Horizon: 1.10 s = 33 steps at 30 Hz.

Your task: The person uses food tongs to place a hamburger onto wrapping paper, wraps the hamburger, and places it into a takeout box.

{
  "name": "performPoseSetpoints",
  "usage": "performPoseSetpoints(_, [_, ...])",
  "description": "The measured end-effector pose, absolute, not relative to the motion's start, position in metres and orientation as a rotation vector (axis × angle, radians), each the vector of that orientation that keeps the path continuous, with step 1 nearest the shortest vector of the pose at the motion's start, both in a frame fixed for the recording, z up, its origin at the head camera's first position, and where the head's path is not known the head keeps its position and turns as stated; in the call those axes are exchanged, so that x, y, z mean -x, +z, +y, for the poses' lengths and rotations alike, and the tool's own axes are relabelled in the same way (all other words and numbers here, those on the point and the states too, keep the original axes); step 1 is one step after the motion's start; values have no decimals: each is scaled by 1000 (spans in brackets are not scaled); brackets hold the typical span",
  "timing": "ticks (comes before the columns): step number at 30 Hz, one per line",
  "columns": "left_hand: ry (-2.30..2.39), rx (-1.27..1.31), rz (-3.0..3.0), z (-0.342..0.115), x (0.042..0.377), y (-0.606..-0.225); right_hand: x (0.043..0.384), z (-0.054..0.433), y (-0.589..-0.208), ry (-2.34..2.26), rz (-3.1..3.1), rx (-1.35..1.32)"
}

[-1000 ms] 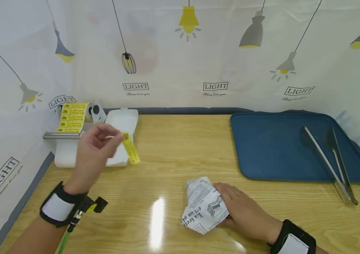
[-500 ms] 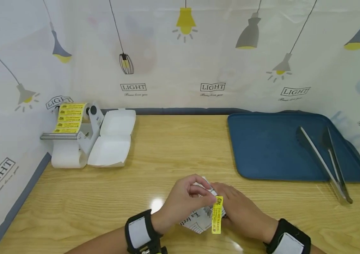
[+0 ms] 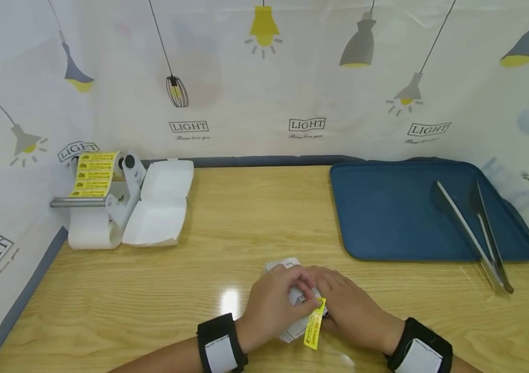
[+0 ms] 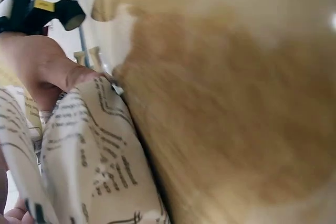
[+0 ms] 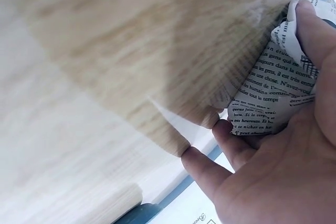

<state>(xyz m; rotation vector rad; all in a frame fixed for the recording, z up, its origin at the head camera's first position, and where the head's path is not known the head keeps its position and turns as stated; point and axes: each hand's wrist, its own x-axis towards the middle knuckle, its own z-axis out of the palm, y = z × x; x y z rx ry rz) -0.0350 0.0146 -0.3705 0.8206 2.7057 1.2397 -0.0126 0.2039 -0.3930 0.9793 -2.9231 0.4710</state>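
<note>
Tbl (image 3: 255,217): light wood grain, glossy; bright glare patch nr front, L of centre. Pale cloth (image 3: 227,77) walls back + both sides, printed w/ hanging lamps (yellow, grey, blue) and "LIGHT" wording; dk blue-grey border along its foot where it meets tbl.

Back R: tray (image 3: 385,212), dk blue, rounded corners, flat on tbl. Tongs (image 3: 469,233) lie on its R part, arms apart, joined end out past tray's nr edge. Back L: dispenser (image 3: 117,210), white sides, metal bar in front; carries roll (image 3: 93,176) of yellow printed labels, pale backing strip hanging below bar. Box (image 3: 159,207), white, just R of dispenser, lid laid back; base looks closed over, contents can't tell.

Packet (image 3: 296,329), newsprint wrap, on tbl front, abt centre; contents hidden. R hand (image 3: 355,308) grips its R side, thumb one side, fingers other; 2 fingertips touch tbl per R wrist view. L hand (image 3: 278,300) over packet, thumb + fingertips pinching top end of yellow label (image 3: 314,326); lower end slants down by packet's R side. Whether label touches wrap: can't tell. Black bands (image 3: 219,342) w/ white patches on both wrists.
</note>
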Motion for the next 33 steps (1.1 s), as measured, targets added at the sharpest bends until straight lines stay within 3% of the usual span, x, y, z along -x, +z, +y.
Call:
performPoseSetpoints(7, [990,-1113,2856,17,37,-372,13,205,-389,499,-2974,-953])
performPoseSetpoints(17, [521,-1761,3000,6,39,-373,14,204,-389,515,-2959,-962])
performPoseSetpoints(22, [270,-1792,3069,3,37,-374,15,205,-390,529,-2977,-955])
performPoseSetpoints(33, [238,-1776,2928,-4,39,-374,17,213,-388,750,-3048,-1019])
